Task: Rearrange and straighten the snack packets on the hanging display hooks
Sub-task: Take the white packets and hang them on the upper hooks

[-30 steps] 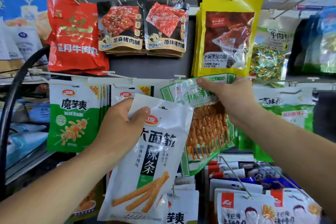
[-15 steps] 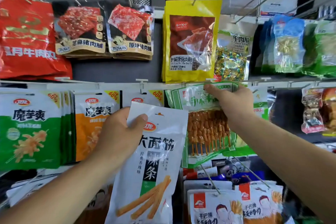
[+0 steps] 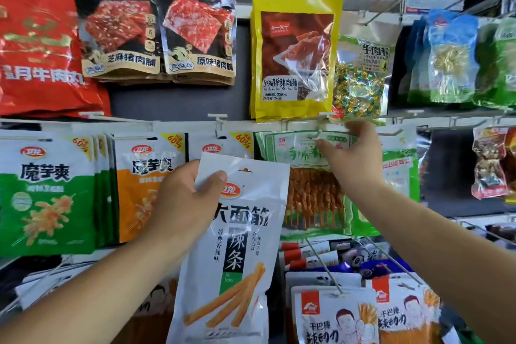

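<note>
White packet [image 3: 245, 234] gripped in left hand [image 3: 187, 204], thumb across front; outstretched right hand [image 3: 354, 162] pinches green packet [image 3: 290, 148] top.

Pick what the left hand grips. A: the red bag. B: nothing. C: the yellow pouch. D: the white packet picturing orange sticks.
D: the left hand grips the white packet near its top, thumb across the front; the right hand pinches the green skewer packet.
</note>
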The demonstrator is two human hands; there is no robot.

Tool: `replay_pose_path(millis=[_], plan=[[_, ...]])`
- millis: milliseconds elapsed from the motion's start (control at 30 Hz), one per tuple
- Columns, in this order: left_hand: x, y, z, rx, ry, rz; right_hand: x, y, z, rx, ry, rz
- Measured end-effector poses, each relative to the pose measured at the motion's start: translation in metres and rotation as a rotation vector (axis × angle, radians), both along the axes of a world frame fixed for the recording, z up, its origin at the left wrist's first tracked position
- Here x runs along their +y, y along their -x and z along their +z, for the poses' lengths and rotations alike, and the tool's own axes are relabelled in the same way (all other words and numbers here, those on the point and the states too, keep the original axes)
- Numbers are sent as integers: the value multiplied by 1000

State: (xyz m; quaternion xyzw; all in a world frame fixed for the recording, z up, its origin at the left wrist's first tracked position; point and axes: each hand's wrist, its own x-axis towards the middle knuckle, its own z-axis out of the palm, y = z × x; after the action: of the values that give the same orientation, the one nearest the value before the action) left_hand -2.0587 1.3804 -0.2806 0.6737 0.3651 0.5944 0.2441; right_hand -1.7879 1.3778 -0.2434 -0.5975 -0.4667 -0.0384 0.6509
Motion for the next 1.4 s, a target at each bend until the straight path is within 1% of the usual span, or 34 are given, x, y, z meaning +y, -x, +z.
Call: replay_pose_path(millis=[100, 133, 167, 200, 233, 267, 333, 367, 433, 567, 600, 667, 767, 833, 900, 967, 1067, 1167, 1300, 1400], plan=[[1, 17, -3, 7, 20, -12, -21, 12, -14, -374, -243, -189], [3, 22, -4, 8, 23, -6, -21, 15, -21, -469, -282, -220], [3, 26, -4, 8, 23, 6, -23, 21, -26, -525, -259, -191], [2, 30, -3, 9, 18, 17, -22, 27, -29, -523, -188, -106], [2, 35, -3, 6, 18, 31, -17, 33, -33, -493, -57, -13], [2, 39, -3, 7, 15, 37, -12, 37, -35, -504, 68, 21], [0, 51, -3, 13, 4, 55, 2, 40, -38, -621, 216, -55], [-2, 58, -3, 14, -3, 65, 7, 40, -37, -607, 239, -45], [-3, 73, -2, 18, -14, 84, 18, 41, -35, -526, 278, 35], [-4, 99, 1, 66, -38, 164, 36, 49, -35, -496, 393, 152], [-5, 104, 0, 70, -36, 168, 41, 53, -36, -474, 400, 184], [-4, 112, -3, 72, -24, 177, 50, 62, -36, -404, 355, 237], [0, 120, -9, 75, -18, 192, 60, 87, -30, -224, 304, 338], [1, 121, -13, 69, -10, 186, 69, 102, -25, -48, 304, 389], [4, 123, -16, 49, 7, 174, 79, 111, -20, 127, 283, 383], [6, 125, -19, 51, 15, 162, 85, 116, -16, 259, 252, 372], [12, 128, -23, 41, 27, 155, 89, 126, -11, 420, 248, 512], [12, 126, -25, 53, 42, 139, 87, 138, -3, 496, 231, 667], [7, 124, -25, 55, 33, 140, 73, 150, 5, 601, 148, 617], [1, 124, -25, 70, 36, 117, 50, 151, 8, 612, 88, 619]])
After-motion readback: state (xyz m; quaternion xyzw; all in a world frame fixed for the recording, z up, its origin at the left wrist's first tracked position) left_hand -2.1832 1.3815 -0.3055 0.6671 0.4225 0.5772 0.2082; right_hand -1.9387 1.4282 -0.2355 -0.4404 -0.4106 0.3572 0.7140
